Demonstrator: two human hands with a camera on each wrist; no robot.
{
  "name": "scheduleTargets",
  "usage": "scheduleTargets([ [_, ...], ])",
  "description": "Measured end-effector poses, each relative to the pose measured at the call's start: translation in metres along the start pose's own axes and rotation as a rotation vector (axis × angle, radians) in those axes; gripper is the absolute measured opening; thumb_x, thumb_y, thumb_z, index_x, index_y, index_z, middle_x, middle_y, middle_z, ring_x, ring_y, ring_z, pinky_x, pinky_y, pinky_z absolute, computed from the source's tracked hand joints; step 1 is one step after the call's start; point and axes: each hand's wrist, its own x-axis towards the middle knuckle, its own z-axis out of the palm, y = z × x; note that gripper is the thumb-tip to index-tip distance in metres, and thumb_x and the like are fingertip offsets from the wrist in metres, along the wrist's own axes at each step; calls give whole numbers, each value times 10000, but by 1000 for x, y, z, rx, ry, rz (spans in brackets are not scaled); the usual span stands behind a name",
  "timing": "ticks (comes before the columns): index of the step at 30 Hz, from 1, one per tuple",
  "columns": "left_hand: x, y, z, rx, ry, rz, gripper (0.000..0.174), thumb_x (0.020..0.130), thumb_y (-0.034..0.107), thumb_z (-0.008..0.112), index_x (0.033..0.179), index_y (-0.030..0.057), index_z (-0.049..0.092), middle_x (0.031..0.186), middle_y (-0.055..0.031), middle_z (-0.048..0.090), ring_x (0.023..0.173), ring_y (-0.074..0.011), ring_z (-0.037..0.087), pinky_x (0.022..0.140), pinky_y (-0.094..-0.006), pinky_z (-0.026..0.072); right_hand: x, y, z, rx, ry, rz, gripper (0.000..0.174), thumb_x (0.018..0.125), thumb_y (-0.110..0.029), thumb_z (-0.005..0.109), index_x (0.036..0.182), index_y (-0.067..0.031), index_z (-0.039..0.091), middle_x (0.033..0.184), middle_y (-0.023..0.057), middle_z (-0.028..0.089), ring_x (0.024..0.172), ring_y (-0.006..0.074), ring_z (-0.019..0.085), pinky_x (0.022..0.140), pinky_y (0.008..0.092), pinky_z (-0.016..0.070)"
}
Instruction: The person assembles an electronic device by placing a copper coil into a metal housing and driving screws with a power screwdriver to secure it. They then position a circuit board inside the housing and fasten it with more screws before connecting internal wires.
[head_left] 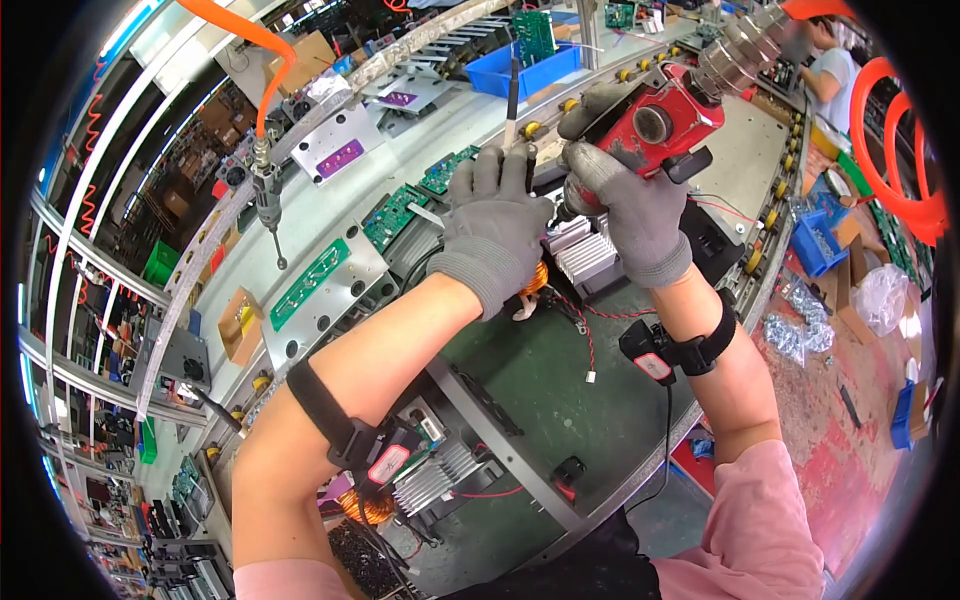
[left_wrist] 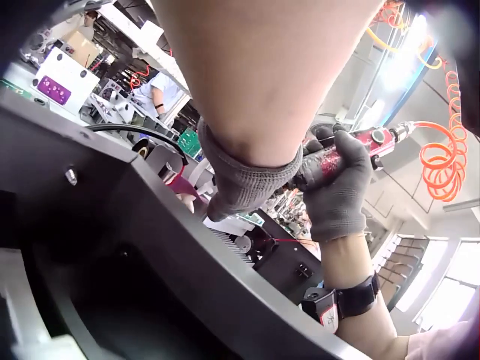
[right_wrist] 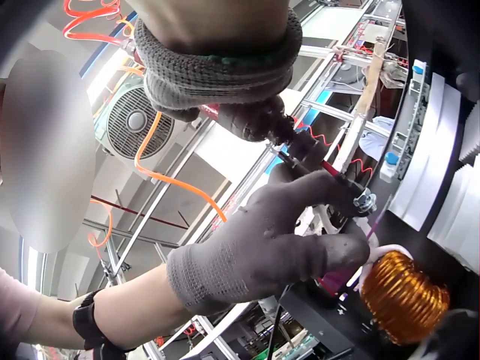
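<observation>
My gloved right hand grips a red air screwdriver, its nose pointing down and left. Beside that nose is my gloved left hand. In the right wrist view, the left hand has its forefinger bent against the driver's bit, with the thumb lower and apart. A shiny screw shows at the bit's end, right by the forefinger tip. Close below the thumb sits a copper-wound coil. A finned heatsink lies under the hands, partly hidden by them.
Green circuit boards and metal plates line the bench on the left. A second hanging driver dangles from an orange hose. Another unit with a heatsink stands near my left forearm. A blue bin is at the back.
</observation>
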Motion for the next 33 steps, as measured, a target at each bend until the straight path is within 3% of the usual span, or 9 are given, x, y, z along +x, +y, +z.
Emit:
scheduleTargets([
  [6, 3, -7, 12, -31, 80, 53, 282, 689, 263, 713, 968, 220, 705, 1328, -173, 409, 1316, -398, 276, 1095, -551, 154, 10, 13, -6, 20, -63, 27, 370, 763, 16, 659, 1113, -8, 544, 912, 53, 632, 701, 69, 577, 532, 211, 473],
  [9, 4, -7, 14, -23, 30, 25, 259, 710, 257, 685, 964, 209, 704, 1285, -162, 448, 1264, -398, 345, 1052, -514, 292, 16, 20, -3, -83, -63, -3, 297, 752, -37, 686, 1030, -14, 582, 800, 21, 626, 620, 54, 556, 491, 202, 443],
  [11, 11, -10, 14, -151, -158, 17, 235, 740, 250, 649, 964, 203, 704, 1205, -153, 500, 1168, -386, 436, 934, -448, 441, 20, 21, 1, -136, -57, 12, 224, 739, -73, 704, 939, -23, 616, 714, -1, 621, 567, 51, 545, 497, 207, 446],
  [12, 13, -11, 16, -151, -157, 13, 235, 740, 250, 649, 964, 203, 704, 1205, -153, 500, 1168, -386, 436, 934, -448, 441, 22, 21, 2, -136, -61, 12, 224, 739, -73, 704, 939, -23, 616, 714, -1, 621, 567, 51, 545, 497, 207, 446],
  [14, 13, -11, 22, -175, -116, -72, 200, 764, 243, 619, 935, 186, 704, 1120, -147, 535, 1070, -353, 497, 823, -394, 504, 28, 20, 4, -291, -177, -61, 383, 769, 10, 662, 1132, -6, 541, 965, 93, 641, 857, 149, 620, 751, 288, 517],
  [20, 17, -10, 26, -313, -85, -263, 155, 754, 255, 694, 883, 172, 711, 1090, -91, 550, 1046, -307, 509, 856, -386, 485, 46, 47, 10, -372, -216, -163, 340, 764, 2, 669, 1088, -5, 569, 922, 59, 642, 832, 127, 618, 731, 277, 514],
  [27, 20, -7, 30, -309, -60, -315, 167, 709, 255, 757, 855, 181, 723, 1096, -62, 542, 1047, -293, 501, 878, -370, 471, 61, 53, 21, -457, -202, -20, 184, 747, -159, 694, 863, -25, 644, 651, 13, 604, 566, 82, 568, 522, 251, 466],
  [31, 19, -8, 29, -332, -84, -317, 157, 712, 247, 753, 854, 184, 724, 1092, -62, 546, 1051, -299, 496, 887, -367, 464, 68, 68, 13, -461, -249, -39, 186, 749, -152, 695, 879, -25, 653, 664, 21, 614, 579, 87, 580, 526, 249, 470],
  [33, 18, -8, 26, -300, -93, -286, 173, 717, 245, 741, 880, 186, 725, 1109, -64, 552, 1060, -304, 506, 896, -378, 455, 71, 67, 13, -455, -183, 95, 200, 753, -145, 696, 906, -23, 656, 691, 27, 627, 614, 98, 597, 562, 262, 482],
])
